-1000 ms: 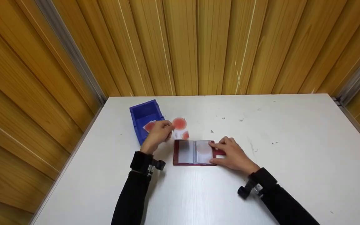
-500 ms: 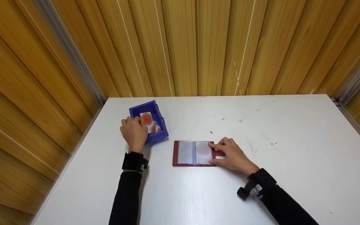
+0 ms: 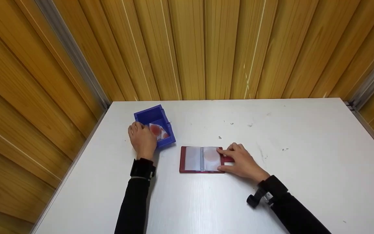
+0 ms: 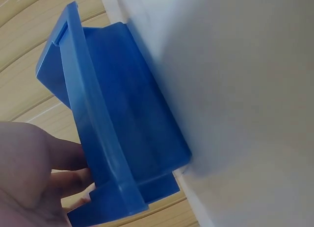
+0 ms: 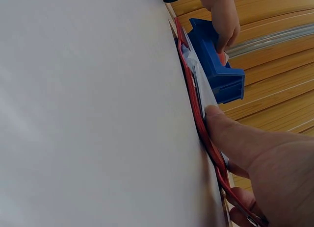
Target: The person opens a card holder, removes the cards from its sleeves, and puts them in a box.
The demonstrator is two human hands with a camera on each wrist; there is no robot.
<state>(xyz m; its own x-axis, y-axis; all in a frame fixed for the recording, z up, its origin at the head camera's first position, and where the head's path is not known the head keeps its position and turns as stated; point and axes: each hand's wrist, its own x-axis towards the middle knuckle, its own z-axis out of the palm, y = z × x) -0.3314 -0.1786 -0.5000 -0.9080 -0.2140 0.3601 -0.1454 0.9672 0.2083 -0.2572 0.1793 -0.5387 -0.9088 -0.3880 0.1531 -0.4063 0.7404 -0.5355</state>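
Observation:
My left hand (image 3: pixel 143 139) reaches over the left side of a blue plastic bin (image 3: pixel 168 141). Its fingertips pinch a white card (image 3: pixel 155 129) with a red round print, held low in the bin; the grip is partly hidden. In the right wrist view those fingers touch the card (image 5: pixel 223 58) near the bin's rim. My right hand (image 3: pixel 243 162) holds the right edge of an open, dark red card album (image 3: pixel 182 159) with clear sleeves. The right thumb (image 5: pixel 216 114) presses on the pages. A faint round print shows through the right sleeve.
Another card (image 3: pixel 165 134) with red print lies in the bin. The white table (image 3: pixel 287 136) carries small scuff marks. Wood-patterned panels (image 3: pixel 219 48) stand behind it and at the left. A red strap (image 3: pixel 228 159) sticks out from the album's right side.
My left hand has gone from beside the album to the left side of the bin, bringing the printed card back over it and lowering it. My right hand and the album have stayed put.

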